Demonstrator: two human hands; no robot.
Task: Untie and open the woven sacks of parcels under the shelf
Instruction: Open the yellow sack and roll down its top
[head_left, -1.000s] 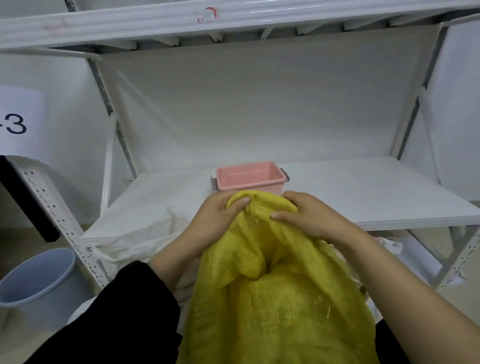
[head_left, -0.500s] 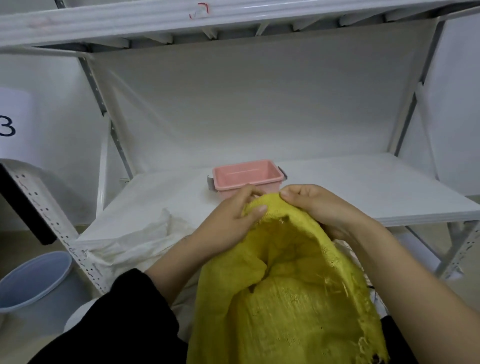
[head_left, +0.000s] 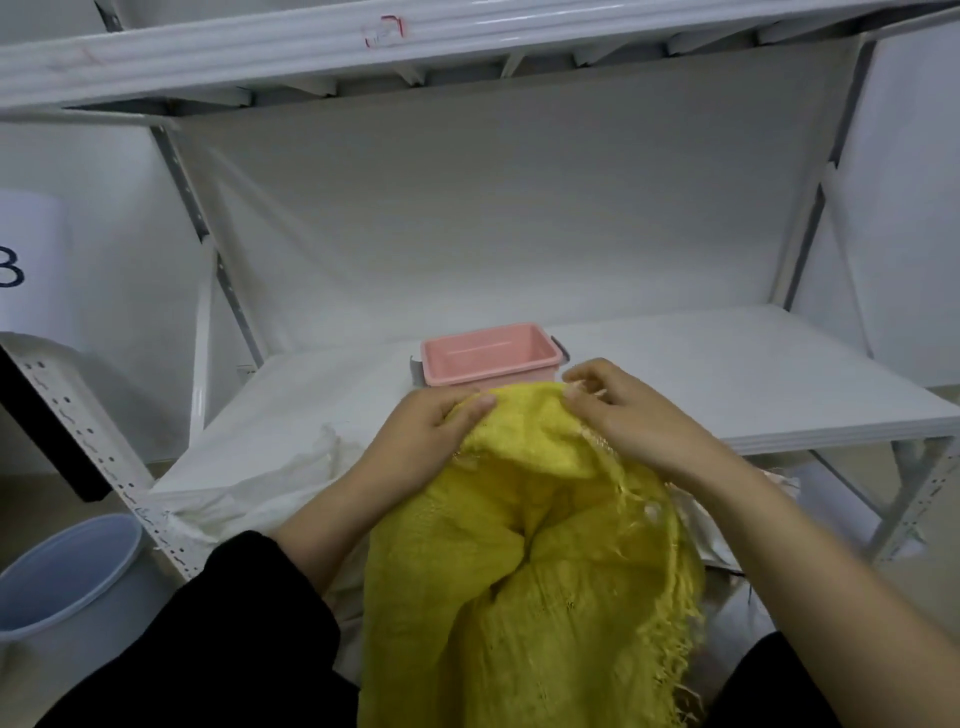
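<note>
Our left hand (head_left: 426, 431) and right hand (head_left: 631, 410) both pinch the top of the yellow sack (head_left: 519, 571), near us, by the shelf (head_left: 727, 374). If we tug hard, its frayed edge could rip.

place: storeroom/warehouse | evidence: white metal shelving (head_left: 675, 374); numbered wall sign (head_left: 26, 260); woven sacks (head_left: 519, 571)

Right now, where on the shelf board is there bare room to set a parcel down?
Free: the shelf board right of the pink bin, out to its right edge; a narrower strip left of the bin. Crowded: the front middle, where the left hand and right hand grip the yellow sack, and the front-left corner, where a white sack lies.
</note>
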